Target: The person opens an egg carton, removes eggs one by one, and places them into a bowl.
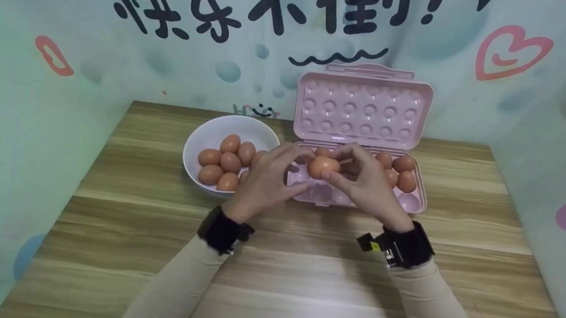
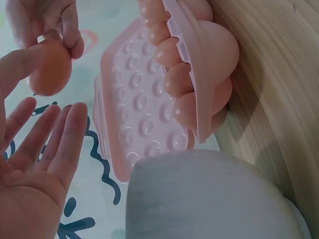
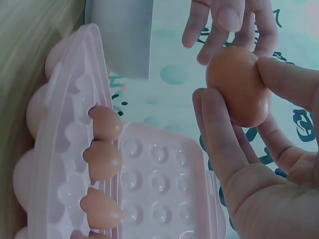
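A brown egg (image 1: 322,167) is held above the front part of a pink egg box (image 1: 422,196). My right hand (image 1: 369,188) pinches it between thumb and fingers, plainly seen in the right wrist view. Beside the egg, my left hand (image 1: 267,178) has its fingers spread and holds nothing. In the left wrist view its thumb overlaps the egg (image 2: 54,72), though whether they touch I cannot tell. Several brown eggs (image 1: 406,181) sit in the box's cups, mainly at the back and right. Front cups show no eggs; my hands hide part of the box.
To the left of the box stands a white bowl (image 1: 191,154) with several brown eggs (image 1: 230,162), partly behind my left hand. The box's pink lid (image 1: 362,109) is raised at the back. A printed cloth backdrop (image 1: 178,75) surrounds the wooden table (image 1: 303,282) behind and at both sides.
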The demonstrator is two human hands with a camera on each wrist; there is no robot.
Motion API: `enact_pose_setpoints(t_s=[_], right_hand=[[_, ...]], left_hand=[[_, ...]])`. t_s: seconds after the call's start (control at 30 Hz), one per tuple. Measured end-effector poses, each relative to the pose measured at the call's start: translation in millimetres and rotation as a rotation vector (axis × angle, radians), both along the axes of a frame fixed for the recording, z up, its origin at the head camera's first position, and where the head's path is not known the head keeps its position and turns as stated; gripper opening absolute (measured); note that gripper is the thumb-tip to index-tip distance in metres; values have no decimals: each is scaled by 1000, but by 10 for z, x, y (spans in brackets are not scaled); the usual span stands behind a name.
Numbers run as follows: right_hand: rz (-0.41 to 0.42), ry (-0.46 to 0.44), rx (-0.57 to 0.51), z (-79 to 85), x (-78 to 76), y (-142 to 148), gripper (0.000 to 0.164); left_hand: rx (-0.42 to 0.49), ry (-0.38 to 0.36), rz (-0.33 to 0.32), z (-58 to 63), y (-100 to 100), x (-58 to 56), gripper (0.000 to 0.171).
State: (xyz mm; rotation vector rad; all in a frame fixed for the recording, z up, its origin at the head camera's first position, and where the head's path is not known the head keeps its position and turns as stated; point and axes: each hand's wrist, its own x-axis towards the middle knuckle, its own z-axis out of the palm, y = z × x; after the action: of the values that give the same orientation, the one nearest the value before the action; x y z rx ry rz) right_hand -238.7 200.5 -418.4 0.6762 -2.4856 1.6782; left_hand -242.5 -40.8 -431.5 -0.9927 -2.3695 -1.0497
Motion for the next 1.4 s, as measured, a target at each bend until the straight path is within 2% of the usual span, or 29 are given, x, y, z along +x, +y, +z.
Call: enact_pose_setpoints(t_s=[0.23,0.4,0.53,0.77,1.03,1.17,1.23,1.3,1.33,1.4], right_hand=[[38,-22,15,12,52,-54,36],[47,-26,19,30,61,-57,37],[55,-9,8,60,65,-40,33],[28,-9,-18,109,49,1,29],[-38,39,-39,154,13,98,27],[-55,35,-26,160,17,129,27],[-59,41,-23,155,14,134,27],[-59,50,-21,149,10,139,27],[-62,56,-18,144,4,144,26],[-70,61,-15,138,-1,153,26]], left_hand=[[102,0,-80,-37,68,20,44],[95,11,-82,-12,46,11,41],[46,11,-48,64,-54,-8,40],[-32,-71,105,261,-393,-42,37],[-154,-121,128,470,-687,-229,34],[-261,-231,169,511,-806,-329,32],[-280,-308,170,509,-857,-366,27],[-273,-403,169,499,-895,-383,20],[-235,-490,144,493,-907,-384,16],[-201,-592,136,476,-914,-379,10]])
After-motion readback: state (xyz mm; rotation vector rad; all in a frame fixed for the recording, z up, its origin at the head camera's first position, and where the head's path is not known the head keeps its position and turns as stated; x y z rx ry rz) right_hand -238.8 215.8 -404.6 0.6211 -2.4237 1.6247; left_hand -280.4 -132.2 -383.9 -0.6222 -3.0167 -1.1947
